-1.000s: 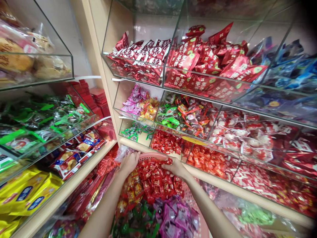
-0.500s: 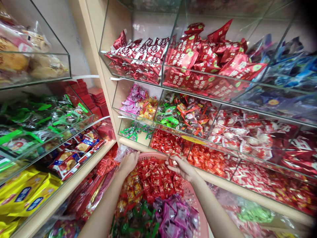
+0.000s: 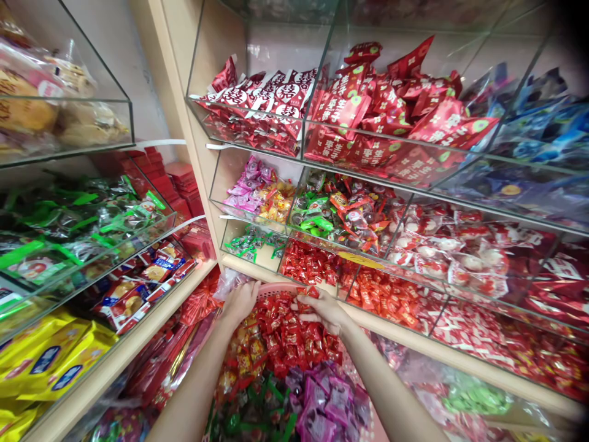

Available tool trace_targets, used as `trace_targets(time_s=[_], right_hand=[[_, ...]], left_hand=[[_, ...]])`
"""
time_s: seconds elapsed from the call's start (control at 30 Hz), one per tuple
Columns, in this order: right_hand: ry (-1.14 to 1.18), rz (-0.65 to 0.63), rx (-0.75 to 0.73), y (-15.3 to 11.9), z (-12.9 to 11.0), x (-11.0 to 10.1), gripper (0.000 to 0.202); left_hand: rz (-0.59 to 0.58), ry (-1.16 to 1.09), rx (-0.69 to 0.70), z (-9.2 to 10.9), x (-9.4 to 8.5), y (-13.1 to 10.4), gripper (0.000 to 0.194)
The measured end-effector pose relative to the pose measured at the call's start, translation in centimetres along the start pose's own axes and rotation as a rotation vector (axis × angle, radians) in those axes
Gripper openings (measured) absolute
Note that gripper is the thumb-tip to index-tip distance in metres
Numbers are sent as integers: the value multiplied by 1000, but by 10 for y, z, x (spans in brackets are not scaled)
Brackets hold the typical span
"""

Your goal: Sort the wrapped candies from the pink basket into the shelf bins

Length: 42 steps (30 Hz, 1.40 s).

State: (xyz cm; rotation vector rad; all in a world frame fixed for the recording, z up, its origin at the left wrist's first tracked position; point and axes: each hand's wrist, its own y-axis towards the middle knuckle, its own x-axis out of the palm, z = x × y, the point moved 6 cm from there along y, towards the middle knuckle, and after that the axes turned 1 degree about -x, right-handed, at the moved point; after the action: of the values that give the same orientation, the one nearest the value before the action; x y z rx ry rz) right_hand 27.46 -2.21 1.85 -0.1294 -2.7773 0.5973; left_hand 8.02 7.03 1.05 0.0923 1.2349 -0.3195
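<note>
A pink plastic basket (image 3: 277,286) full of wrapped candies sits below me, against the shelf front. My left hand (image 3: 241,302) is closed on its far left rim. Over the red candies (image 3: 285,331) in the basket, my right hand (image 3: 326,312) holds a few red-wrapped candies (image 3: 307,293) between thumb and fingers; how many is hidden. Purple candies (image 3: 329,399) fill the near right of the basket, green-wrapped ones (image 3: 257,405) the near left, and yellow-orange ones (image 3: 248,353) the left side.
Ahead, glass-fronted bins hold red candies (image 3: 313,261), orange-red candies (image 3: 386,294) and purple packets (image 3: 246,184). Large red bags (image 3: 359,110) lie higher up. On the left are yellow packs (image 3: 59,356) and a wooden shelf edge (image 3: 115,356).
My right hand has moved left and inward from the basket's far right rim, carrying red candies over the pile. My left hand stays on the rim.
</note>
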Motion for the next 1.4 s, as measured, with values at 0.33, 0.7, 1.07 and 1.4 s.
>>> trace_targets(time_s=[0.33,0.7,1.07,1.4], right_hand=[[80,10,-75,7,-2,9,30],[-125,82,-143,6,-10,7,35],[-301,69,-335,21,-8,24,34],[-593,173,-509,40,-8,44,19]], left_hand=[[-31,2,-46,3,-6,-3,58],[-12,1,22,4,-3,0,61],[-11,-6,19,4,-4,-1,61],[-13,-24,15,4,-6,-4,58]])
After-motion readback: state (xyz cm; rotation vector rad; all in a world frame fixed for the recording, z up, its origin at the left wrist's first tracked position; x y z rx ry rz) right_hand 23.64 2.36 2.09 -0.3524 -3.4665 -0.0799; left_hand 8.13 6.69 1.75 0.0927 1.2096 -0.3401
